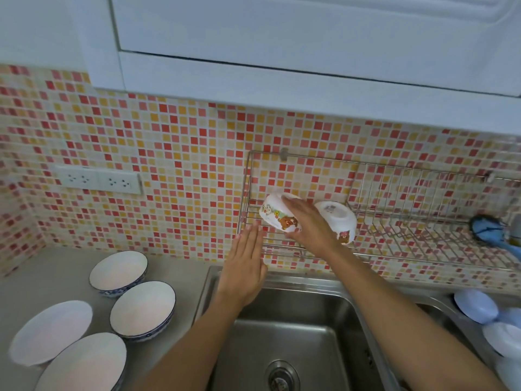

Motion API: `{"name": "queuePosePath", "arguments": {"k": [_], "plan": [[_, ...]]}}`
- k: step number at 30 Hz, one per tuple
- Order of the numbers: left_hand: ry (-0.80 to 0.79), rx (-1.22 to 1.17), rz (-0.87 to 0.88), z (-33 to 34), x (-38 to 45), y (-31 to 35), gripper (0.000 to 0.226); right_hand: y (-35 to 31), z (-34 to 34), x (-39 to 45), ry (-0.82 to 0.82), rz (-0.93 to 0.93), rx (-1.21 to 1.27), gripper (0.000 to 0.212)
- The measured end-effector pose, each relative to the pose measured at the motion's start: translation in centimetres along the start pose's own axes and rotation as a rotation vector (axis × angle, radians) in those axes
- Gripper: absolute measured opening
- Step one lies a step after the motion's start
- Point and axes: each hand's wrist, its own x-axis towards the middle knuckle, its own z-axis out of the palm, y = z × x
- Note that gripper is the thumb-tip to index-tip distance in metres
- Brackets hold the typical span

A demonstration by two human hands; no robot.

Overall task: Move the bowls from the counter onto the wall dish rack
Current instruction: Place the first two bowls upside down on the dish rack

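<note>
1. Closest to me, both forearms reach up over the steel sink (296, 314), whose drain sits at the bottom of the view.
2. Left of the sink, four blue-rimmed white bowls (142, 309) stand upright on the grey surface (186, 277), clustered near one another, the two nearest cut off by the lower edge.
3. On the right side of the sink, pale lids or dishes (476, 306) lie stacked; I cannot tell exactly what they are.
4. My left hand (244, 263) hovers flat with fingers stretched out and nothing in its grip, just below the front rail of the wall dish rack (394, 249).
5. My right hand (307, 221) has its grip closed around a cartoon-printed bowl (275, 214), held tilted and mouth-down over the rack's left section; whether it touches the wires I cannot tell.
6. Just beside it to the right, a second printed bowl (337, 217) rests upside down on the rack.
7. Farther right, a blue utensil (490, 232) lies at the rack's end.
8. Behind everything, mosaic tile (169, 142) carries a double socket (98, 180), under a white cabinet (282, 38).
</note>
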Motion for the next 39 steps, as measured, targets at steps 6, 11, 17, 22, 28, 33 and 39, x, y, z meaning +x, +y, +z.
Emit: {"name": "queuePosePath", "arguments": {"k": [6, 11, 17, 22, 28, 33, 39], "plan": [[-0.048, -0.022, -0.018, 0.4, 0.1, 0.0, 0.064, 0.3, 1.4, 1.8, -0.102, -0.034, -0.083, 0.098], [-0.06, -0.015, -0.027, 0.9, 0.3, -0.1, 0.064, 0.0, 1.9, 2.3, -0.119, -0.037, -0.073, 0.092], [-0.073, -0.031, -0.034, 1.0, 0.3, -0.1, 0.064, 0.3, 2.0, 1.8, -0.068, -0.028, 0.088, 0.083], [-0.077, -0.062, -0.04, 0.6, 0.3, 0.2, 0.066, 0.5, 2.3, 1.7, -0.079, 0.03, 0.138, 0.084], [-0.076, -0.068, -0.048, 0.6, 0.3, 0.1, 0.064, 0.7, 2.4, 2.1, -0.062, 0.105, 0.23, 0.071], [-0.088, -0.062, -0.06, 0.7, 0.2, 0.1, 0.063, 0.8, 2.7, 2.4, -0.055, 0.121, 0.243, 0.065], [-0.086, -0.071, -0.075, 0.2, 0.3, 0.6, 0.064, 0.6, 1.9, 2.1, -0.026, 0.119, 0.239, 0.065]]}}
